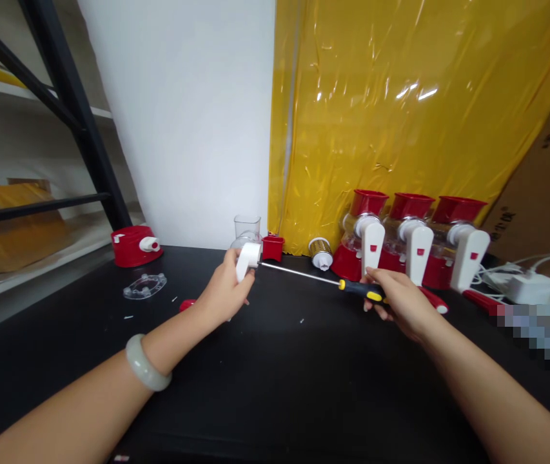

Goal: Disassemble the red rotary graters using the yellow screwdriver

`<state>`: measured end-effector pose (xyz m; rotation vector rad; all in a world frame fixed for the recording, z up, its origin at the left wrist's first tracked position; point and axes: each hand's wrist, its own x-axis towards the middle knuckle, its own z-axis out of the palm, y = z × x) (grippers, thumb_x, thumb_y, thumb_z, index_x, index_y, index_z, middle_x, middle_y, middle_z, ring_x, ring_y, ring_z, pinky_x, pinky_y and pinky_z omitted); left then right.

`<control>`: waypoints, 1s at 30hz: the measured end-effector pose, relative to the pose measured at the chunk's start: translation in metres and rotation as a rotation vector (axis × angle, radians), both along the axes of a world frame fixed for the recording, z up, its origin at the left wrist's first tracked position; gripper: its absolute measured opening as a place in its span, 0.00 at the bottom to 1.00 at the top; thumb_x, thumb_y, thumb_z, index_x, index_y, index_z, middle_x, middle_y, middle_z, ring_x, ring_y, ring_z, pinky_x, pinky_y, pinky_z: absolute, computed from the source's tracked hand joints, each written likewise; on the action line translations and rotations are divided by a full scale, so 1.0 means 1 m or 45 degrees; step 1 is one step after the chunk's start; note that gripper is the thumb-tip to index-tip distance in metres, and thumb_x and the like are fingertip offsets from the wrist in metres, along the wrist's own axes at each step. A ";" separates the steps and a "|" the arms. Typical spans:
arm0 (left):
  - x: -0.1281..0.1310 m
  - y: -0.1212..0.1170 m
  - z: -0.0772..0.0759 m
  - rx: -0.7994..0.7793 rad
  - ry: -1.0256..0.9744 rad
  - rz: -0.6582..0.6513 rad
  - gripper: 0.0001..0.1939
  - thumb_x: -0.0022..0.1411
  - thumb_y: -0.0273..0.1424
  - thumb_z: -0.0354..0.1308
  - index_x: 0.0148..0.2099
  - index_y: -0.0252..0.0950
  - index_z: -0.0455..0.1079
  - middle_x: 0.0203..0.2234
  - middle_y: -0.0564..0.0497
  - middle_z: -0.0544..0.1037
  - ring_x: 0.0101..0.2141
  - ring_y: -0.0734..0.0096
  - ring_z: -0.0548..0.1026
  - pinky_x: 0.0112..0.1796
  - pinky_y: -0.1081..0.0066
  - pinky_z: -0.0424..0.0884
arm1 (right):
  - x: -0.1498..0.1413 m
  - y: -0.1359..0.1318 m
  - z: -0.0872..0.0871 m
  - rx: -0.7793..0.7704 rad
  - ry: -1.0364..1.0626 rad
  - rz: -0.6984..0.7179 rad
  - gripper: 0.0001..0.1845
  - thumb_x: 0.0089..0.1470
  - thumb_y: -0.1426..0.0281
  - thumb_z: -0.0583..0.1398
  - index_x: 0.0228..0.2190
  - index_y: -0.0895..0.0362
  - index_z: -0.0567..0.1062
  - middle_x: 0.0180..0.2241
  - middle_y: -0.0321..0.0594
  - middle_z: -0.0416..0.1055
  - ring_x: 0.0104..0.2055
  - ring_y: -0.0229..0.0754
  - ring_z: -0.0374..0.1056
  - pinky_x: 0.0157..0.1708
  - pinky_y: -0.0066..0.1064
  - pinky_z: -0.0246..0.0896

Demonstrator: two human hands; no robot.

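Centre of frame: left hand point(226, 290) closed around white part point(250, 255), above black surface point(275, 380). Right of centre: right hand point(395, 296) grips screwdriver point(359, 290), shaft pointing left, tip at white part. Farther right: three red-and-white grinders point(412, 235).

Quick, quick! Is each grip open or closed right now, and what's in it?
Left grip: closed, holding a white plastic piece.
Right grip: closed, holding a screwdriver.
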<state>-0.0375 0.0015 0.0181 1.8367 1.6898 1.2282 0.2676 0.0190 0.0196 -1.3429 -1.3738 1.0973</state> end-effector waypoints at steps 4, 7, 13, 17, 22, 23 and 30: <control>-0.001 -0.001 0.001 0.009 0.024 -0.017 0.14 0.60 0.33 0.52 0.46 0.36 0.56 0.25 0.55 0.71 0.16 0.73 0.71 0.23 0.71 0.69 | 0.002 -0.001 -0.001 0.105 -0.342 -0.082 0.21 0.54 0.54 0.53 0.22 0.57 0.68 0.12 0.35 0.65 0.11 0.33 0.52 0.13 0.25 0.41; -0.001 0.000 -0.001 -0.017 0.003 -0.053 0.13 0.59 0.32 0.51 0.46 0.36 0.56 0.22 0.57 0.70 0.16 0.73 0.71 0.23 0.71 0.70 | 0.003 -0.002 -0.001 0.255 -0.541 -0.145 0.20 0.54 0.58 0.52 0.19 0.57 0.69 0.13 0.34 0.65 0.14 0.34 0.55 0.16 0.26 0.46; -0.002 0.005 -0.005 -0.082 -0.054 -0.070 0.14 0.58 0.31 0.52 0.46 0.37 0.55 0.20 0.59 0.66 0.15 0.72 0.71 0.19 0.72 0.70 | 0.003 -0.004 0.001 0.477 -0.660 -0.212 0.19 0.53 0.59 0.52 0.17 0.56 0.68 0.14 0.34 0.65 0.18 0.36 0.60 0.20 0.26 0.50; -0.003 0.007 -0.006 -0.150 -0.064 -0.088 0.13 0.56 0.28 0.52 0.44 0.38 0.55 0.18 0.60 0.65 0.13 0.72 0.70 0.17 0.72 0.69 | 0.002 -0.006 0.001 0.572 -0.702 -0.224 0.20 0.53 0.58 0.51 0.18 0.56 0.68 0.14 0.35 0.66 0.18 0.36 0.59 0.20 0.27 0.51; -0.002 0.009 -0.009 -0.309 -0.157 -0.104 0.12 0.55 0.27 0.52 0.41 0.38 0.54 0.16 0.61 0.64 0.13 0.73 0.67 0.16 0.72 0.70 | 0.003 -0.007 0.001 0.710 -0.790 -0.251 0.19 0.53 0.59 0.52 0.18 0.57 0.69 0.14 0.34 0.64 0.17 0.35 0.56 0.21 0.27 0.49; -0.001 0.009 -0.010 -0.343 -0.184 -0.108 0.13 0.55 0.26 0.52 0.41 0.38 0.53 0.15 0.61 0.64 0.13 0.73 0.67 0.16 0.71 0.70 | 0.003 -0.007 0.000 0.738 -0.804 -0.252 0.19 0.53 0.59 0.52 0.18 0.57 0.69 0.14 0.34 0.63 0.17 0.34 0.55 0.21 0.28 0.48; 0.005 0.004 -0.008 -0.534 -0.362 -0.149 0.13 0.54 0.25 0.52 0.41 0.38 0.54 0.17 0.61 0.63 0.15 0.77 0.63 0.17 0.71 0.71 | 0.002 -0.008 0.001 0.925 -0.859 -0.258 0.18 0.54 0.63 0.53 0.17 0.57 0.68 0.14 0.32 0.59 0.17 0.32 0.53 0.21 0.27 0.48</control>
